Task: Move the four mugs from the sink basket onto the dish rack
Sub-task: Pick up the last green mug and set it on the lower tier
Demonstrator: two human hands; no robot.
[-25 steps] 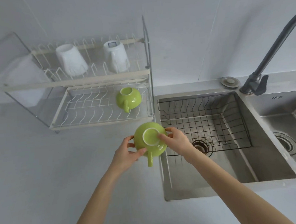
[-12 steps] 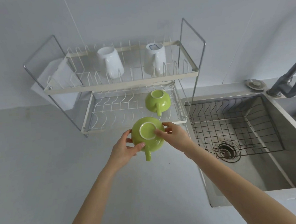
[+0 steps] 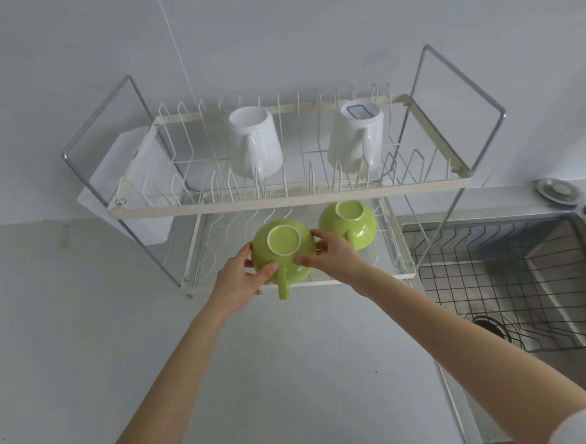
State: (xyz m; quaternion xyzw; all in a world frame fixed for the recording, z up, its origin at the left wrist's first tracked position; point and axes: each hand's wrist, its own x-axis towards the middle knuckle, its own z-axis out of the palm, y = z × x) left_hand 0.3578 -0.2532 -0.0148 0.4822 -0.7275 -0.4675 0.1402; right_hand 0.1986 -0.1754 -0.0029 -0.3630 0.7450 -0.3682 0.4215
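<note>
Grey surface (image 3: 86, 337) runs below me as both hands, left (image 3: 235, 282) and right (image 3: 335, 257), grasp the last upturned green mug (image 3: 283, 253) at the dish rack (image 3: 403, 189) lower tier's near edge, left of its twin (image 3: 348, 222); next I'd lower it onto the wires and release.

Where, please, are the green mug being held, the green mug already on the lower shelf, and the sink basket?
held green mug (image 3: 283, 242), head view, on its upturned base
green mug on the lower shelf (image 3: 350, 211), head view, on its upturned base
sink basket (image 3: 494, 278), head view, on its wire floor
</note>
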